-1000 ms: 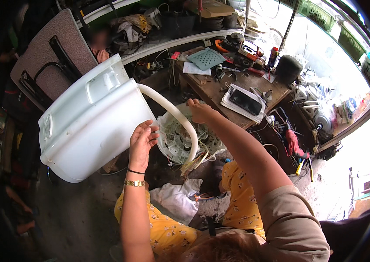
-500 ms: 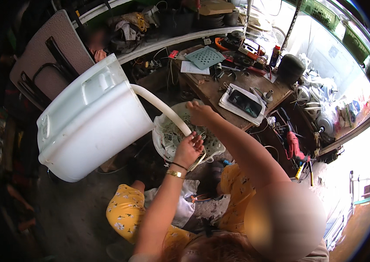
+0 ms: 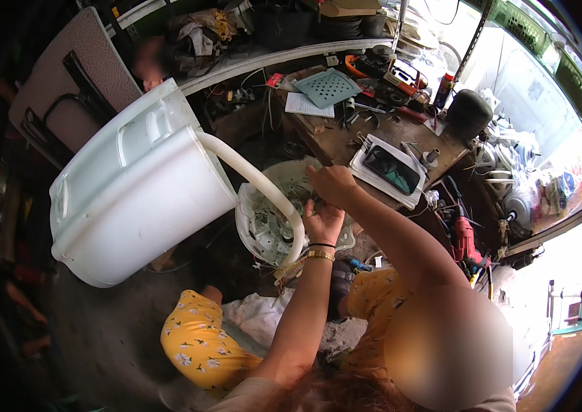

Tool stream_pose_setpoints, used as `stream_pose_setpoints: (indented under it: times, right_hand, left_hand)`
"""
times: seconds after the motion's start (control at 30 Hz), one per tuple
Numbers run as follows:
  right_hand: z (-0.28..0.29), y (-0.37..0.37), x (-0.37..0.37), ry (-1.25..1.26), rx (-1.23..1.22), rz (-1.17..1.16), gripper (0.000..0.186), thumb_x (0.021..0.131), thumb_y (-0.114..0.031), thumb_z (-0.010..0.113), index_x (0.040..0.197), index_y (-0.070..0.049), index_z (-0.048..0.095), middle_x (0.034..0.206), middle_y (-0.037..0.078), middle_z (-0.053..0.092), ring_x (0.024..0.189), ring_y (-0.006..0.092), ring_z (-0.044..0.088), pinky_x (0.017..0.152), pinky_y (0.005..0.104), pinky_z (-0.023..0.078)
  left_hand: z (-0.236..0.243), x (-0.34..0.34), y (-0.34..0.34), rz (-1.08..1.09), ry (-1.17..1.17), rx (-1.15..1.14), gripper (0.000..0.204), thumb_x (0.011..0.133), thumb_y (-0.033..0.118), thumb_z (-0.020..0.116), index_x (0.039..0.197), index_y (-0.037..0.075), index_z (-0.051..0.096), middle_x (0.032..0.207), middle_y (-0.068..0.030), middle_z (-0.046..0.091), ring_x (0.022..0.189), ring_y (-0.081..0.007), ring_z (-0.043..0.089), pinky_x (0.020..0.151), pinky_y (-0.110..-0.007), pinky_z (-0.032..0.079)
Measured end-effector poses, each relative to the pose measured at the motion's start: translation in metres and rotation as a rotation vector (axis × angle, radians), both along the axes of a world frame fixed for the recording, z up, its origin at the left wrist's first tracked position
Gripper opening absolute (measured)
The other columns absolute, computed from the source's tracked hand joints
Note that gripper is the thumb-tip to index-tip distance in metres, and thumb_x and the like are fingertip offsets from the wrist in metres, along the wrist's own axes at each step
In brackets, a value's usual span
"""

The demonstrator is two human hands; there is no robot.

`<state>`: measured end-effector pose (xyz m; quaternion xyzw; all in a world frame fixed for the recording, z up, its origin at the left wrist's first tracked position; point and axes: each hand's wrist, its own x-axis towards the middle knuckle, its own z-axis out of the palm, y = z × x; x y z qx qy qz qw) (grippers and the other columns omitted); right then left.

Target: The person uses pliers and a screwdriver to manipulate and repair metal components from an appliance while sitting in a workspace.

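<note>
Over the right side of a round white plastic basin (image 3: 243,218) with greyish parts inside, my two hands come together. My left hand (image 3: 323,221), palm up with fingers bent, touches or nearly touches the right one; a small dark bit shows by its fingertips. My right hand (image 3: 332,184) is closed, knuckles up, just above it. What they hold between them is hidden. A ribbed white hose (image 3: 263,184) arcs from a large white plastic casing (image 3: 147,199), lying tilted at the left, down to the basin's near rim. Neither hand is on the hose.
A wooden workbench (image 3: 318,141) at the right bears a phone (image 3: 392,168) on papers, a perforated grey-blue plate (image 3: 329,88) and tools. A red power drill (image 3: 466,240) lies beyond my right forearm. A white cloth (image 3: 260,317) lies between my knees. A folded table (image 3: 74,89) leans behind the casing.
My left hand has let go of the hose and moved right, up against my right hand. The hose's free end has dropped to the basin's near rim.
</note>
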<state>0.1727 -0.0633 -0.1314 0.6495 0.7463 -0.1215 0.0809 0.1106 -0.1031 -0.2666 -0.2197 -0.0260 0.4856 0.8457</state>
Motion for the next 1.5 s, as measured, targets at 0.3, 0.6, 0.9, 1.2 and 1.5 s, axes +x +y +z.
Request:
stream_pose_setpoints:
  times: [0.3,0.6,0.9,1.2,1.5]
  right_hand:
    - [-0.013,-0.004,0.003,0.125,0.135,0.189,0.025,0.083,-0.025,0.058,0.103,-0.01,0.054,0.11,0.015,0.053,0.08,0.0328,0.065,0.067,0.0416,0.052]
    - [-0.026,-0.002,0.007,0.065,0.327,0.384,0.029,0.077,-0.02,0.06,0.105,-0.011,0.057,0.1,0.009,0.058,0.078,0.0292,0.066,0.064,0.0377,0.054]
    - [-0.025,-0.008,0.009,0.131,0.2,0.327,0.028,0.084,-0.026,0.06,0.105,-0.01,0.052,0.103,0.013,0.054,0.087,0.0314,0.062,0.071,0.0408,0.052]
    - [-0.015,-0.01,0.011,0.111,0.279,0.228,0.036,0.084,-0.034,0.058,0.108,-0.007,0.051,0.101,0.015,0.058,0.088,0.0323,0.062,0.071,0.0401,0.053]
    - [-0.043,0.006,0.018,0.124,0.376,0.359,0.033,0.079,-0.026,0.063,0.101,-0.005,0.052,0.09,0.015,0.059,0.079,0.0332,0.065,0.061,0.0412,0.054]
  left_hand:
    - [0.005,-0.013,0.019,-0.106,0.088,0.002,0.039,0.089,0.052,0.051,0.105,0.018,0.063,0.126,-0.003,0.056,0.118,-0.0235,0.05,0.101,-0.046,0.037]
    - [-0.013,-0.009,0.029,-0.102,0.153,-0.042,0.041,0.089,0.037,0.054,0.122,0.012,0.054,0.128,-0.0064,0.054,0.121,-0.0243,0.047,0.101,-0.044,0.036]
    - [-0.003,-0.009,0.019,-0.075,0.027,-0.017,0.045,0.085,0.045,0.062,0.116,0.013,0.057,0.118,-0.004,0.059,0.111,-0.0218,0.054,0.097,-0.043,0.041]
    - [0.029,-0.012,0.02,-0.076,0.042,-0.014,0.037,0.091,0.047,0.051,0.107,0.014,0.06,0.114,-0.0035,0.06,0.109,-0.021,0.053,0.094,-0.043,0.042]
    - [0.006,-0.002,0.02,-0.148,0.181,-0.066,0.036,0.094,0.041,0.048,0.114,0.013,0.057,0.115,-0.0026,0.06,0.108,-0.0209,0.054,0.094,-0.04,0.041]
